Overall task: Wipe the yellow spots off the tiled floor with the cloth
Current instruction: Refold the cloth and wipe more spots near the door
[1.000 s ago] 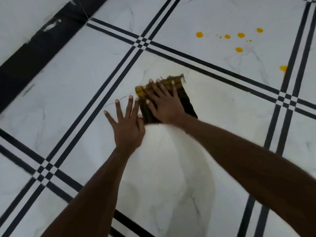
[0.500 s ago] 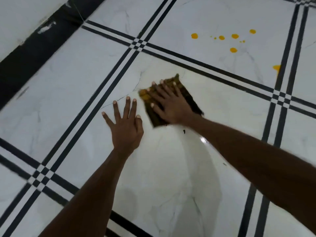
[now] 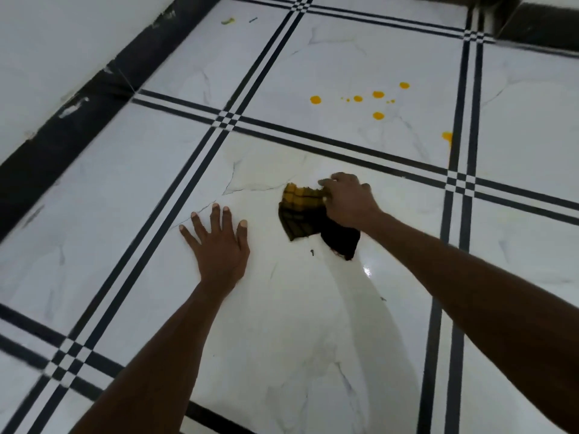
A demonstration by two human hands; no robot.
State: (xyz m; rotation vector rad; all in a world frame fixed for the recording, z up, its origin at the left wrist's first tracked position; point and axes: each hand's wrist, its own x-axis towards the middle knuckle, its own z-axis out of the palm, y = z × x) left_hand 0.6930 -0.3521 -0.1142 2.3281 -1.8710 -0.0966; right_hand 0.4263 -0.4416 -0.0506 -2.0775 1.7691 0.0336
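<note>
**Right hand gathers the cloth, spots remain on the next tile**

The floor [image 3: 313, 324] is white marble-look tile with black double lines, and a black skirting [image 3: 78, 114] runs along the wall at 10 o'clock. The left hand [image 3: 219, 245] lies flat on the centre tile, fingers spread, grasping nothing. Just to its 3 o'clock, the right hand [image 3: 347, 198] is clenched on the cloth [image 3: 300, 211], which is dark with yellow checks and bunched; its lower part rests on the tile. The spots [image 3: 377, 104] are well apart from the cloth, at 1 o'clock on the neighbouring tile, across the black lines. One more yellow mark [image 3: 447, 136] sits at 2 o'clock, touching a black line. A small dark speck [image 3: 312, 252] lies just below the cloth.
</note>
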